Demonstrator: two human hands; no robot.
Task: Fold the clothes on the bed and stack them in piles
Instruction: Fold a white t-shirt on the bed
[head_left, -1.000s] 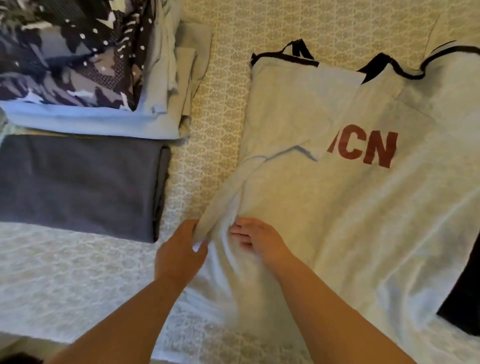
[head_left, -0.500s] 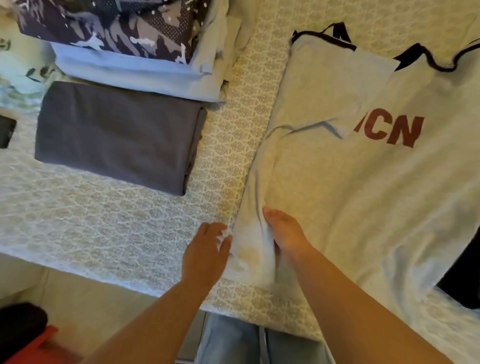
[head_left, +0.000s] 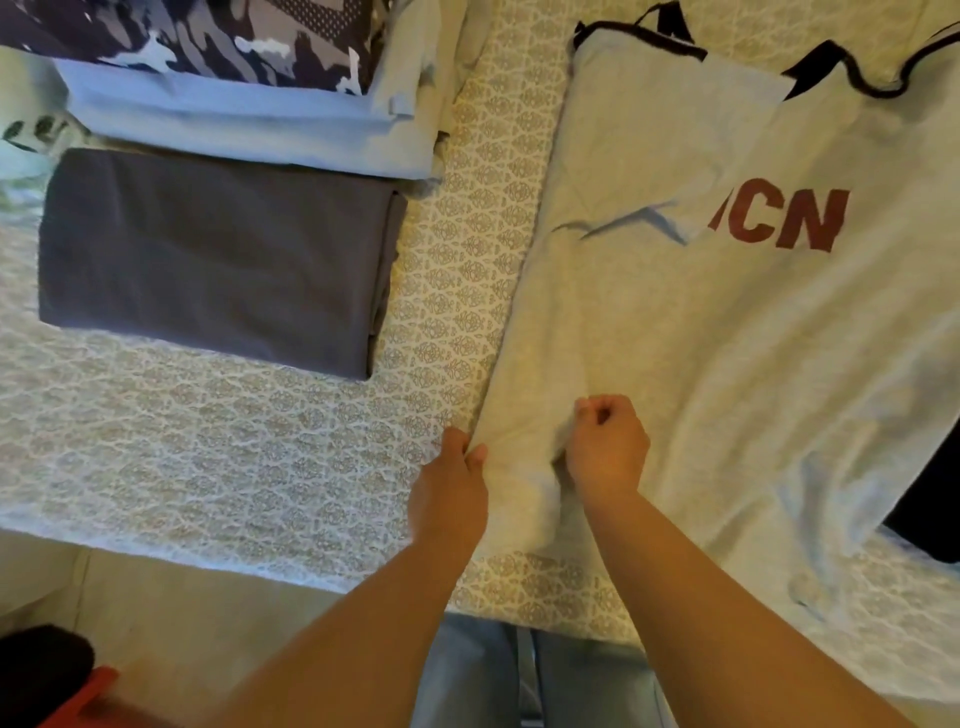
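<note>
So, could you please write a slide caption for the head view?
Both hands, left and right, pinch the pale shirt hem beside folded piles.

A pale grey shirt (head_left: 727, 338) with dark trim and red letters lies spread on the patterned bedspread (head_left: 208, 457), its left side folded inward. The left hand (head_left: 451, 493) pinches the shirt's lower left edge while the right hand (head_left: 608, 447), curled into a fist, grips a bunch of the fabric just beside it. To the left, well apart from the shirt, a folded dark grey garment (head_left: 218, 260) lies in front of a stack topped by a camouflage-print piece (head_left: 218, 36) over a light blue one (head_left: 234, 124).
</note>
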